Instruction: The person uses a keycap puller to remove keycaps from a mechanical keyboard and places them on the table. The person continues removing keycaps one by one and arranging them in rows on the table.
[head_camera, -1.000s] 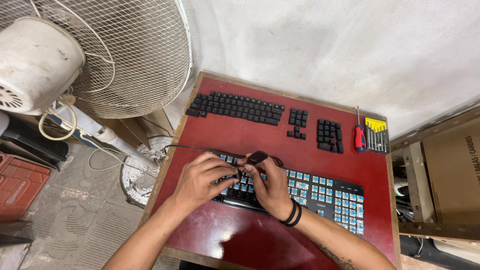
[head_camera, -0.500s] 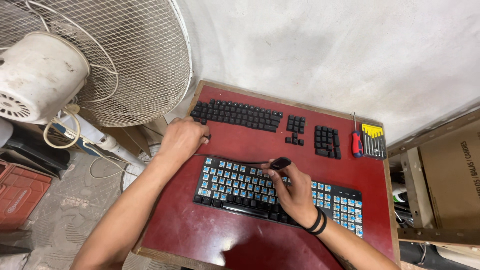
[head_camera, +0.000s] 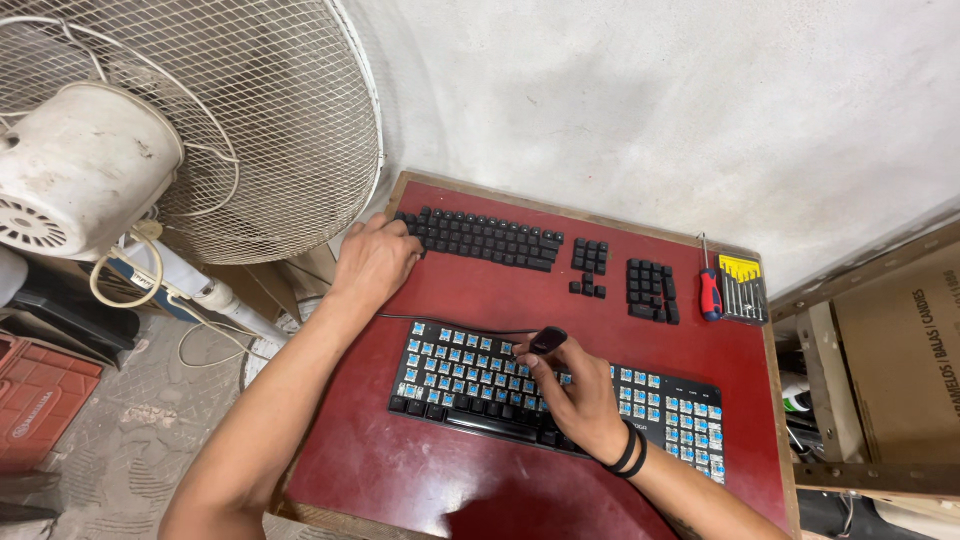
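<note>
While the left hand (head_camera: 375, 262) lay flat with its fingertips on the near end of the long row of black keycaps (head_camera: 483, 238) at the far left of the red tabletop (head_camera: 470, 300), the right hand (head_camera: 575, 395) rested on the stripped keyboard (head_camera: 470, 385), pinching a small black keycap puller (head_camera: 548, 340) between thumb and forefinger; whether a cap sat inside the tool could not be told. Item: keyboard, black frame, most caps removed, blue switch stems exposed in rows, one row of black caps remaining along its near edge, thin black cable (head_camera: 450, 325) running from its far side. It lay near the front of the table, slightly askew. Judged stiff and moderately light; best taken by the frame edges, since the bare stems looked easy to bend or snag. Item: loose keycaps, laid out in the keyboard's own pattern, with a smaller cluster (head_camera: 590, 265) and a number-pad block (head_camera: 652, 290) further right. Judged very light, hard plastic, smooth and apt to scatter if brushed; each best nipped by its two opposite sides. Left hand's grip: fingers spread loosely, nothing visibly closed upon. Item: red-handled screwdriver (head_camera: 708, 285) and a yellow-topped set of small drivers (head_camera: 743, 290), at the far right, untouched. Adjacent: white pedestal fan (head_camera: 180, 130) to the left, cardboard box (head_camera: 900, 350) on shelving to the right.
</note>
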